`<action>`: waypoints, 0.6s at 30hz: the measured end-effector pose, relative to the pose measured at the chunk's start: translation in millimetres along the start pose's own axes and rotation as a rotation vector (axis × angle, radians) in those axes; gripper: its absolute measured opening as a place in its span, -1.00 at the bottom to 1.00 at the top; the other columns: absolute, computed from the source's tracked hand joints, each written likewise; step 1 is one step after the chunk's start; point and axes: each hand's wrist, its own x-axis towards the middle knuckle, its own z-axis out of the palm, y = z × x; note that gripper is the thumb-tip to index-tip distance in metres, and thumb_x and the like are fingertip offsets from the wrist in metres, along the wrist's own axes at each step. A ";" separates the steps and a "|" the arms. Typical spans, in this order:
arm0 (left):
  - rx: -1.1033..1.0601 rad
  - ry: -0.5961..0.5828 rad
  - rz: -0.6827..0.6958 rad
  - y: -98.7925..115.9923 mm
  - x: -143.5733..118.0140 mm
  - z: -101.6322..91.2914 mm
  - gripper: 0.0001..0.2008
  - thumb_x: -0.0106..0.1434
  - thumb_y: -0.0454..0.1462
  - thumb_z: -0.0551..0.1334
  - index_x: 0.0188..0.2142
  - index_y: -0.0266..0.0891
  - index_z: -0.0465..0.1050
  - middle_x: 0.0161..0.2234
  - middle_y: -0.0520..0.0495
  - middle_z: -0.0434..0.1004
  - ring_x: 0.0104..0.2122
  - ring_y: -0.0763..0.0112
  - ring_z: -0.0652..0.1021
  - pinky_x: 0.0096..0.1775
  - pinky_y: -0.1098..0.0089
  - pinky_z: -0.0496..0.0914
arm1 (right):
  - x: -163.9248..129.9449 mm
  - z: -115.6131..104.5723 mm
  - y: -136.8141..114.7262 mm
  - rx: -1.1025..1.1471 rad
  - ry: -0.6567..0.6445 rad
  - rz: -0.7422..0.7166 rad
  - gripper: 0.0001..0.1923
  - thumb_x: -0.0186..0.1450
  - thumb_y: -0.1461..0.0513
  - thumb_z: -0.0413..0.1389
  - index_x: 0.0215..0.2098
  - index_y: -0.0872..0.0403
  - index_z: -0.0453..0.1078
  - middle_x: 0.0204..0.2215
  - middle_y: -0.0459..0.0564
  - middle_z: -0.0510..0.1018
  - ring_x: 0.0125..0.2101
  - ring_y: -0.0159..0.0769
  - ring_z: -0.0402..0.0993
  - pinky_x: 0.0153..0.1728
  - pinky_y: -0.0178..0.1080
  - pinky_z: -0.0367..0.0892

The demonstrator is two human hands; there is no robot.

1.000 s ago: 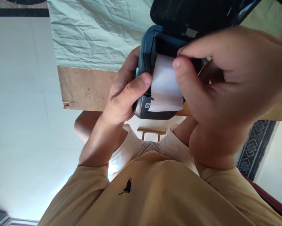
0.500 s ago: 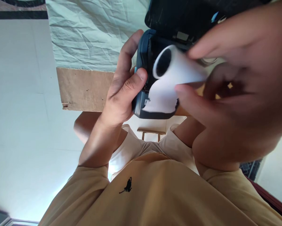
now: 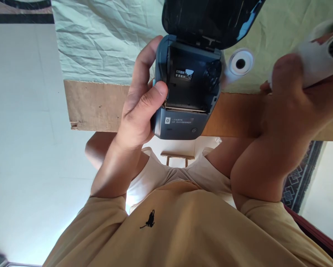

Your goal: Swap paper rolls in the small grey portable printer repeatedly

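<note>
My left hand (image 3: 140, 107) grips a dark blue-grey portable label printer (image 3: 183, 128) by its left side, with the thumb over the rim. The printer's dark lid (image 3: 202, 22) is swung up, and a small white sticker (image 3: 184, 74) shows on the floor of the bare paper compartment. Off to the right, my right hand (image 3: 294, 89) is closed around a white paper roll (image 3: 317, 61), its dark core facing right. Some of the fingers are hidden. A second white roll (image 3: 246, 59) with a dark core stands just right of the printer.
Pale green cloth (image 3: 99, 48) covers the table, with a bare wooden edge (image 3: 96, 104) along the front. Another whitish round object (image 3: 322, 29) lies partly hidden behind the right hand. A small wooden stool (image 3: 177, 155) and a patterned mat (image 3: 296, 181) are below.
My right hand has carried the paper roll from over the printer out to the right. The compartment and the second roll are now visible. The left hand still holds the printer almost in place.
</note>
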 end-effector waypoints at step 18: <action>0.285 0.015 -0.087 9.5 1.5 -20.1 -0.39 0.23 0.14 0.32 0.22 0.11 0.34 0.21 0.09 0.46 0.30 -0.04 0.46 0.13 0.23 0.54 | 8.4 1.9 8.9 -0.129 -0.007 -0.193 -0.73 0.11 0.32 0.35 -0.19 0.10 0.61 -0.29 0.03 0.52 -0.21 -0.28 0.39 -0.32 -0.28 0.14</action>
